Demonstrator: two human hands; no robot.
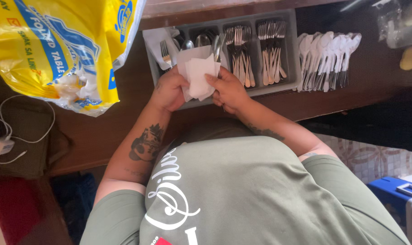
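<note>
Both hands meet over the grey cutlery tray [293, 54] on the brown counter. My left hand [168, 90] grips the left side of a white paper napkin [197, 75]. My right hand [228, 90] pinches the napkin's right edge, and a metal utensil [218, 45] sticks up from behind the napkin. Whether the napkin is wrapped fully round the utensil cannot be told. The tray's compartments hold spoons [201, 40] and several forks [242, 54], with a few wrapped sets at its left end [157, 38].
A big yellow plastic bag of folded napkins [60, 50] lies at the left of the counter. White plastic spoons [326, 59] lie in a row right of the tray. A white charger and cable [6, 140] sit at far left. A blue box [392, 188] stands on the floor at right.
</note>
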